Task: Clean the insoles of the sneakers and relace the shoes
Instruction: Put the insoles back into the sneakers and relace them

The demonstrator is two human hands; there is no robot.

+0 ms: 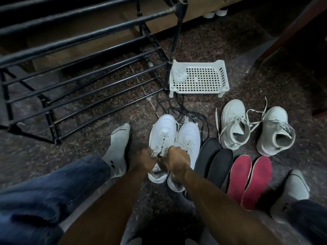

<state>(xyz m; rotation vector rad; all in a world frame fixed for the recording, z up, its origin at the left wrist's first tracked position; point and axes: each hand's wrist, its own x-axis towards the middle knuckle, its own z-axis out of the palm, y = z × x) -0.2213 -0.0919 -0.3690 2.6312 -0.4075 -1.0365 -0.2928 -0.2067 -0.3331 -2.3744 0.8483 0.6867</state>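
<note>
Your two bare forearms run up from the near edge and meet over the white leather low-top sneakers (174, 149), which stand side by side on the speckled dark stone floor (221, 50), toes pointing away from you. Your left hand (145, 159) and right hand (175, 159) sit close together at the tongue end of the left shoe of that pair. Both grips are clenched, each appearing to pinch an end of the flat white woven lace (160, 147); the fingertips themselves are hidden.

What matters for the next pull: the shoe's long axis runs straight away from you, and the eyelet rows lie just beyond your knuckles, so the lace ends should travel toward you and outward. Both hands are equally near.

Just right of the shoes, two dark grey foam insoles (215, 161) overlap slightly, and two red fabric-topped insoles (250, 179) lie beside them, all lengthwise like the shoes. Farther right stand two pale grey high-top sneakers (254, 131), laces loose and trailing. Loose black laces (178, 112) tangle just beyond the white toes, before a white perforated plastic tray (200, 77) and a black metal-tube shoe rack (79, 68).
</note>
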